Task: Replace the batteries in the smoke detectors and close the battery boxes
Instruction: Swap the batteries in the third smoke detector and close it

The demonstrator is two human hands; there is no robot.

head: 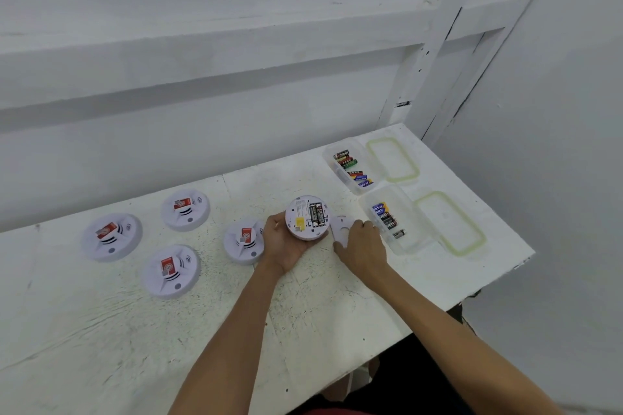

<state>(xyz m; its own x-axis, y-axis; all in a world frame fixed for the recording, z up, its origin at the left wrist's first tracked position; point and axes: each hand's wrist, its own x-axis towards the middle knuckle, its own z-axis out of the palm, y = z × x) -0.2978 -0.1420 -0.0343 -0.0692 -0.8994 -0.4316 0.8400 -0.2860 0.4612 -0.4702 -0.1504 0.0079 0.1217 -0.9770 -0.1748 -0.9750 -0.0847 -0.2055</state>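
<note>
Left hand (285, 246) cups an opened detector (306, 217), right hand (362, 248) seemingly pinches its cover (341, 227) beside two battery boxes (412, 233).

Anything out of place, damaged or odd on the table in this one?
Only the table itself: its white paint is cracked and speckled, and its right edge looks chipped. Nothing is spilled.

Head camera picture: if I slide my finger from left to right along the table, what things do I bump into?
leftmost smoke detector → rightmost closed smoke detector → opened smoke detector → detached round cover → nearer battery box → its green-rimmed lid
</note>
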